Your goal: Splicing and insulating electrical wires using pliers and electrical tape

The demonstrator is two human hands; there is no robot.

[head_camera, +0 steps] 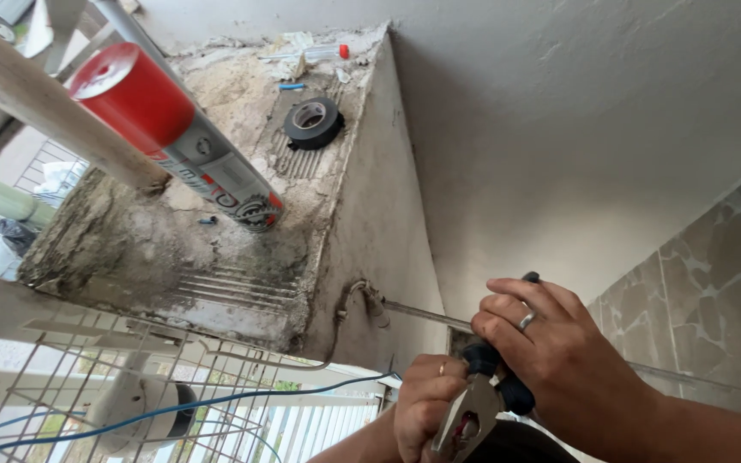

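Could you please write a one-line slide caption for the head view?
Right hand holds blue-handled pliers beside the left hand, below a ledge with a red-capped spray can and black tape roll.

The pliers (472, 418) ran off the bottom edge below the left hand's (422, 410) fingers, their tip unseen. The right hand's (551, 351) fingers covered most of the dark handles. Whatever the pliers gripped was hidden.
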